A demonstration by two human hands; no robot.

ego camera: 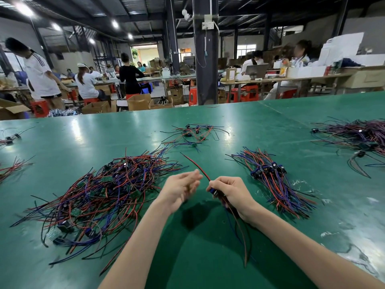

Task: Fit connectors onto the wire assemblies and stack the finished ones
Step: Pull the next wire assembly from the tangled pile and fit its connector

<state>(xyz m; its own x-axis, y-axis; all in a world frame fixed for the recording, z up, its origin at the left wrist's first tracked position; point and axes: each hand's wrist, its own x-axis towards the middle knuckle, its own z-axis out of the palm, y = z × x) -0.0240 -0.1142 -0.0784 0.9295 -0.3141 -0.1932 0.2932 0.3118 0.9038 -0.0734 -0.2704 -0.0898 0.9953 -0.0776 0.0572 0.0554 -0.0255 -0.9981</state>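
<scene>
Over the near middle of the table, the right grip curls round a wire assembly at its blue connector. The left grip hovers spread open just beside it. A tidy stack lies toward the right edge.

The right hand curls its fingers round a dark blue connector; a red wire runs from those fingers up and away; more trailing wires hang from under the palm over the green bench; the left hand (blurred) is just beside, fingers loosely straight, holding nothing; left of the fingers sprawls a tangled heap of wire assemblies; right of them lies a neater stack, connectors bunched together; beyond them, a small scatter.
</scene>
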